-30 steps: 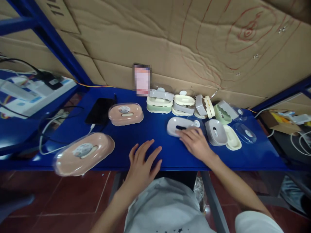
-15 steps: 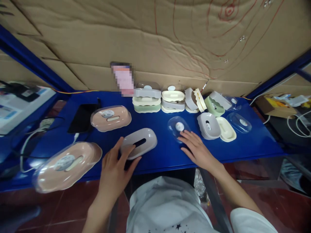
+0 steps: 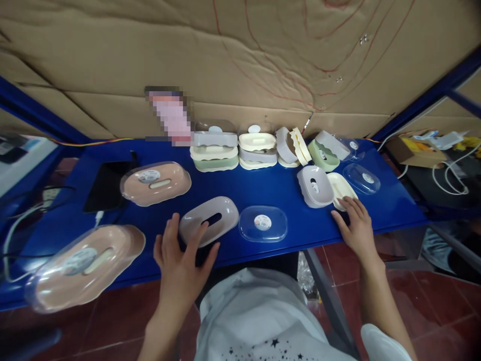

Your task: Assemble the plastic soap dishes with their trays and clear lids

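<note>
My left hand (image 3: 186, 255) rests with spread fingers at the near left edge of a pale grey oval dish (image 3: 225, 213) with a dark slot. Just right of that dish lies a clear lid (image 3: 263, 233) with a round label. Farther right, my right hand (image 3: 356, 225) has its fingers apart, the fingertips at the near edge of a cream dish (image 3: 340, 184). A deeper grey box (image 3: 317, 186) stands against the cream dish's left side. Another clear lid (image 3: 361, 178) lies beyond it.
Two pink boxes with clear lids (image 3: 161, 193) (image 3: 93, 263) sit at the left by a black phone (image 3: 107, 185) and cable. Stacked boxes (image 3: 216, 163) line the blue table's (image 3: 255, 188) back, before a cardboard wall (image 3: 150, 50). A blurred pink item leans there.
My right hand has moved right from the clear lid to the cream dish. That lid now lies nearer me, beside the grey dish. My left hand stays by the dish; the view has shifted slightly.
</note>
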{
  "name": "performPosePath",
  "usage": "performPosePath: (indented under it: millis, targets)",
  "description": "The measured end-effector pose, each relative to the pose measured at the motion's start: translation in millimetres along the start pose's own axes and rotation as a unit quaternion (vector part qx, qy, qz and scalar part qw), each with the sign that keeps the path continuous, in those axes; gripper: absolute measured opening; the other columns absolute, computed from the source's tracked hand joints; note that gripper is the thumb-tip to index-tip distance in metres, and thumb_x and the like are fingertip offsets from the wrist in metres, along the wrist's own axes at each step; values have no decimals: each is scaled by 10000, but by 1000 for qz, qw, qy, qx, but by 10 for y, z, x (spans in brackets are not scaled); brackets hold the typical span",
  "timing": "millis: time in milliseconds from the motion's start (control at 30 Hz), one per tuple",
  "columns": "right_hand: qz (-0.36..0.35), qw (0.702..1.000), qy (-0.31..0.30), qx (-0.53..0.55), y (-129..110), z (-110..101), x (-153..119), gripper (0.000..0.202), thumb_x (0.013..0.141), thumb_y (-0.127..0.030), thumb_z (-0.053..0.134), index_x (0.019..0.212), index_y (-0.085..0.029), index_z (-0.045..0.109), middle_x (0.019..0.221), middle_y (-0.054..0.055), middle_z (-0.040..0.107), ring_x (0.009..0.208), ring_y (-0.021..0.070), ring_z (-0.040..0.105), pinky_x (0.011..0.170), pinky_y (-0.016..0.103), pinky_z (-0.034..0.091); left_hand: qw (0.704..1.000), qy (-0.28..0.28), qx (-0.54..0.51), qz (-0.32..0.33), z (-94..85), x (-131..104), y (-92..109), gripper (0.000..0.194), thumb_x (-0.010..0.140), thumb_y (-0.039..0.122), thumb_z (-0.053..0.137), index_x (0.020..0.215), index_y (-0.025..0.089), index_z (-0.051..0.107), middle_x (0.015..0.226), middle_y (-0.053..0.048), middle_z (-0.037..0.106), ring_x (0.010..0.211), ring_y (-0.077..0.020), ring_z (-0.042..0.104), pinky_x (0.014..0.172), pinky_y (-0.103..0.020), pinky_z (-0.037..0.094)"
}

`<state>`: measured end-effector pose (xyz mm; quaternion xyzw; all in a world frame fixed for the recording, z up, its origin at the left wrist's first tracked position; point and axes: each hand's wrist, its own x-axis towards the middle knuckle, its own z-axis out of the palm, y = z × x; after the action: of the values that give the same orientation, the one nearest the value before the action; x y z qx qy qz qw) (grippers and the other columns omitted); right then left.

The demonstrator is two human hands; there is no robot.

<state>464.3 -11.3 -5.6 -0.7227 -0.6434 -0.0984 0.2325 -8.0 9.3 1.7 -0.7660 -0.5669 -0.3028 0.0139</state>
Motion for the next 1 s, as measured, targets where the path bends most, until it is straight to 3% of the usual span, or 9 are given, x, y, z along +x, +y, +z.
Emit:
performPosePath:
  millis: [200, 300, 367, 467, 567, 633, 733, 833, 1000]
  targets:
    - [74, 990, 89, 75, -52, -131, -192, 372, 1072, -522, 578, 1166, -202, 742, 1203, 154, 775, 1165, 337, 722, 1054, 547, 557, 994, -45, -12, 96, 43, -35, 278, 567, 956, 240, 799, 1487, 347, 631, 1755, -173, 369, 1585, -472, 417, 1265, -784, 240]
    - [119, 967, 198, 108, -291, -219, -279, 313, 1084, -458, 552, 1146, -197, 712, 1163, 162, 758, 1140, 334, 730, 1013, 545, 572, 993, -55, 1, 103, 61, 28, 321, 524, 974, 270, 784, 1475, 340, 651, 1725, -181, 429, 1558, -462, 461, 1266, -801, 208]
    - [71, 959, 230, 146, -543, -271, -361, 204, 1068, -375, 578, 1144, -227, 698, 1157, 144, 747, 1140, 327, 729, 994, 544, 579, 997, -42, 18, 70, 61, 95, 246, 503, 990, 291, 766, 1479, 326, 652, 1725, -187, 428, 1562, -478, 452, 1254, -810, 228]
    - [-121, 955, 119, 243, -1022, -292, -515, 212, 1051, -274, 575, 1227, -290, 691, 1096, 89, 761, 1086, 294, 742, 931, 520, 604, 1000, -12, 7, 19, 9, 194, 18, 386, 1017, 299, 724, 1402, 278, 704, 1613, -177, 570, 1533, -464, 498, 1216, -724, 403]
    - [-309, 901, -31, 302, -1488, -195, -618, 281, 1067, -265, 555, 1313, -273, 692, 1022, 60, 789, 1036, 260, 753, 883, 468, 625, 998, 38, -52, -17, -132, 257, -151, 323, 1037, 274, 689, 1358, 265, 718, 1351, -128, 741, 1363, -376, 664, 1135, -576, 547]
    - [-373, 876, -75, 298, -1723, -72, -604, 260, 1064, -266, 599, 1297, -247, 713, 1057, 53, 808, 1066, 243, 753, 901, 434, 632, 993, 74, -83, -42, -250, 267, -154, 355, 1040, 248, 676, 1394, 280, 694, 1308, -103, 750, 1266, -331, 714, 1107, -532, 572]
    - [-393, 881, -110, 241, -1937, 121, -449, 239, 1062, -256, 638, 1282, -256, 732, 1206, 51, 808, 1203, 236, 722, 1008, 431, 623, 990, 75, -120, -16, -367, 243, -57, 389, 1030, 211, 678, 1408, 307, 678, 1372, -83, 719, 1306, -312, 695, 1142, -517, 554]
    - [-381, 892, -121, 212, -1994, 211, -205, 293, 1086, -196, 574, 1343, -251, 704, 1336, 71, 767, 1345, 234, 656, 1120, 446, 578, 989, 1, -128, 75, -347, 207, 6, 384, 1025, 202, 687, 1392, 314, 678, 1415, -80, 702, 1357, -314, 662, 1149, -513, 550]
    - [-283, 943, -37, 170, -1581, 134, 213, 372, 1087, -312, 609, 1453, -252, 630, 1452, 129, 694, 1443, 305, 589, 1186, 548, 503, 980, -81, -79, 162, -170, 205, -11, 318, 1054, 233, 660, 1371, 251, 669, 1474, -120, 681, 1418, -328, 614, 1188, -544, 506]
